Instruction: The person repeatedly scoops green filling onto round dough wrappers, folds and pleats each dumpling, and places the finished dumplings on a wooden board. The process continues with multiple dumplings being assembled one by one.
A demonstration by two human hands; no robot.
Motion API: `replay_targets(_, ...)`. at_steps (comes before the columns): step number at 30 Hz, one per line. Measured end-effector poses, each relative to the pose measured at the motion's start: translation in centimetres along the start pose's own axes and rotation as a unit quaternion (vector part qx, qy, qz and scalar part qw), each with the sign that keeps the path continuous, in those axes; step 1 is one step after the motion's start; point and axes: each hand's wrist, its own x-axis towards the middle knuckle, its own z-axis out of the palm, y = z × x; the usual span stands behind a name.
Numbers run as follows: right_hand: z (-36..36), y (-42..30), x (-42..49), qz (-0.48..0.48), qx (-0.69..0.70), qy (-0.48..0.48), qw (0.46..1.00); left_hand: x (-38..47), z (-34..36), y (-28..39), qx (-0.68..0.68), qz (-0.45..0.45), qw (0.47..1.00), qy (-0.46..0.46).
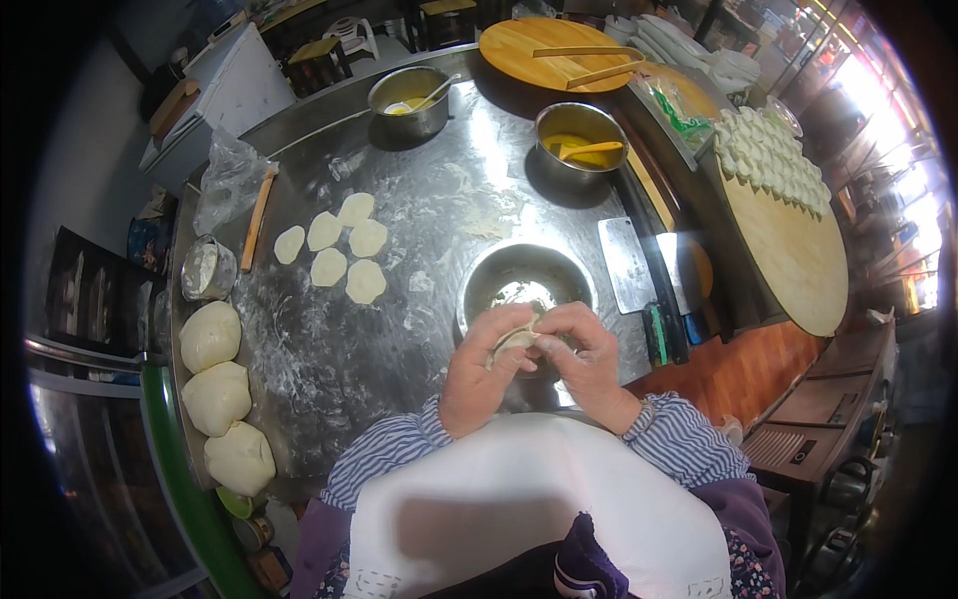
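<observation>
Between my two hands is a small folded dumpling [515,341], partly covered by my fingers. My left hand [480,367] cradles it from the left, and my right hand [582,358] pinches its right edge. Both hands are over the near rim of a steel mixing bowl [479,266], which has bits of green filling on its inside. To the left, several round dough wrappers [367,238] lie flat on the floured steel worktable [419,352].
Three dough balls [217,399] line the left edge near a rolling pin [258,221] and a flour container [209,267]. A cleaver [626,262] lies right of the bowl. Beyond are two steel pots [410,123] with spoons. At right, a round board [786,254] carries rows of dumplings [771,161].
</observation>
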Motion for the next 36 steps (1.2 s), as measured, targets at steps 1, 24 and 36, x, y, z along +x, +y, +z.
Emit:
replay_targets(1,0.1,-0.1,-0.1,0.034,0.054,0.01,0.998,0.0,-0.1,0.0,-0.001,-0.002,1.0,-0.009)
replay_targets(24,-0.8,0.1,0.3,0.02,0.066,-0.052,0.996,-0.3,0.1,0.1,-0.05,-0.059,0.996,0.045)
replay_targets(36,-0.8,1.5,-0.1,0.018,0.046,-0.048,0.998,-0.3,0.2,0.1,-0.061,-0.058,0.996,0.033)
